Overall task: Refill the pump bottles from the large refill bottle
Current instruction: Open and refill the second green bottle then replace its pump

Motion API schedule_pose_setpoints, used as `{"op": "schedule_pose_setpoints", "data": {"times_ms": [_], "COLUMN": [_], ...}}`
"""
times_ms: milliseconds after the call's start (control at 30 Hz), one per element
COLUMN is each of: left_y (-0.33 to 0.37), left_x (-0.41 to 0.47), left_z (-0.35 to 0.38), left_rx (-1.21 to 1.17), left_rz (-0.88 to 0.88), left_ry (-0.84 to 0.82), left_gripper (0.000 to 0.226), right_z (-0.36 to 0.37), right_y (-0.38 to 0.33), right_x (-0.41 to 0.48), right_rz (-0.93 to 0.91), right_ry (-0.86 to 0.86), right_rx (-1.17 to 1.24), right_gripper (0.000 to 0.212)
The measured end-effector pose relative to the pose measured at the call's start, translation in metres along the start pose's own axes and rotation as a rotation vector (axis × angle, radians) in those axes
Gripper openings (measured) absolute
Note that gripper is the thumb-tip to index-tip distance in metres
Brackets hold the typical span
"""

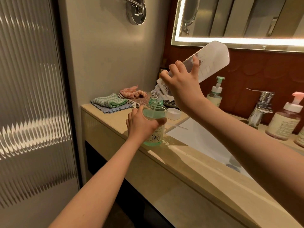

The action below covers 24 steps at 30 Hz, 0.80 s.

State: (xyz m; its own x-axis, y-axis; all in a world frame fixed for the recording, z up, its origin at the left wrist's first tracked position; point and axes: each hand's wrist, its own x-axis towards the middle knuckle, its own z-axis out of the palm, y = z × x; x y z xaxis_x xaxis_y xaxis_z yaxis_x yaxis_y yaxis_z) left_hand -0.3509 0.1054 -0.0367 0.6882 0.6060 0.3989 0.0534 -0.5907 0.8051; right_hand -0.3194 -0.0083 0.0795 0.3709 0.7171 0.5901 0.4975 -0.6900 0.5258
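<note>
Liquid (154, 109) streams thinly from the large refill bottle (212, 63), which the right hand (182, 86) grasps tilted neck-down just above the open green bottle (156, 112). The left hand (141, 124) clasps the green bottle upright at the counter's (115, 129) front edge. Just right of the green bottle are a white cap (174, 113) and the sink (197, 139); behind-left, folded cloths (110, 103); well right, a tap (261, 106) and two pump bottles (215, 92).
</note>
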Motion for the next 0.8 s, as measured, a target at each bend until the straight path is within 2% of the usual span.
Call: {"op": "schedule_pose_setpoints", "data": {"times_ms": [533,667,800], "left_y": [0.000,0.000,0.000], "left_x": [0.000,-0.001,-0.001], "left_z": [0.000,0.001,0.000], "left_rx": [-0.006,-0.009,-0.020], "left_rz": [0.001,0.005,-0.008], "left_ry": [-0.007,0.006,-0.008], "left_gripper": [0.077,0.072,0.084], "right_z": [0.005,0.013,0.021], "right_y": [0.001,0.004,0.006], "right_x": [0.000,0.000,-0.001], "right_rz": [0.021,0.094,0.191], "right_ry": [0.012,-0.018,-0.052], "right_rx": [-0.006,0.080,0.205], "right_gripper": [0.054,0.058,0.062]}}
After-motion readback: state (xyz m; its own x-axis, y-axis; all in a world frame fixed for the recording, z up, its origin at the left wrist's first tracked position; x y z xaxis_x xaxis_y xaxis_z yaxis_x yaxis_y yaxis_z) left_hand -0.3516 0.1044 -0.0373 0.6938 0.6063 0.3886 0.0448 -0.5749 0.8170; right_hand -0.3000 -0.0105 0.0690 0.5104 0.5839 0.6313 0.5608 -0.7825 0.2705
